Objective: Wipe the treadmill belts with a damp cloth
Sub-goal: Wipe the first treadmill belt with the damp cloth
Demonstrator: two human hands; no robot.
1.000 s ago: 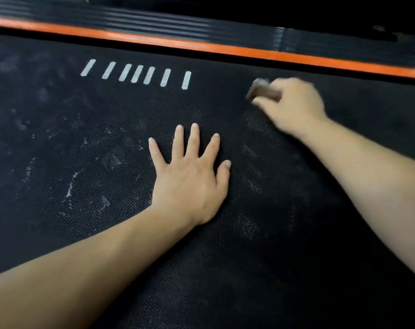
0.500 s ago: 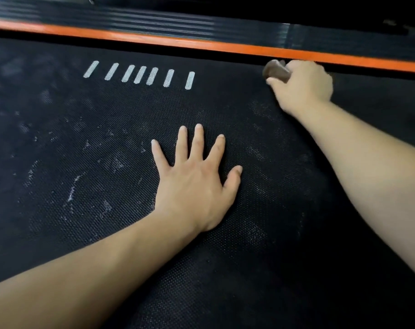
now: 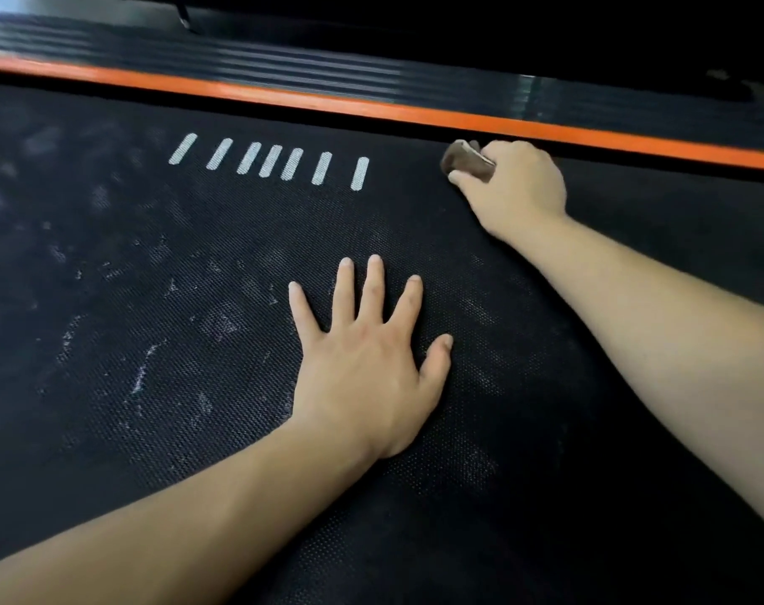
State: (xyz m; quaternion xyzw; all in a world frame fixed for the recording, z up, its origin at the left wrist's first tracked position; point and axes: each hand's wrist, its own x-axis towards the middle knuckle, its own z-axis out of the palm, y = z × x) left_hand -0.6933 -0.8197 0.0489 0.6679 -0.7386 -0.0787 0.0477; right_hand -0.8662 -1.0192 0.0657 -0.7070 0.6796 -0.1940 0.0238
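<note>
Wiping the treadmill belt at its far edge, cloth in the right hand.

Far left and near: pale dusty smudges on the belt, judged not yet wiped. Beyond them, a row of white dashes, near the orange strip and the ribbed side rail. Mid-view: left hand pressed flat on the belt, fingers straight and spread, holding nothing. Farther right and farther out: right hand curled round the bunched brownish cloth, down on the belt just beside the orange strip, well apart from the left hand. Belt's long axis apparently along that strip, left to right across the view. Dirtiest patch left of both hands, nearer the left one, so probably calling for a sweep of the cloth leftward and back toward the body.
</note>
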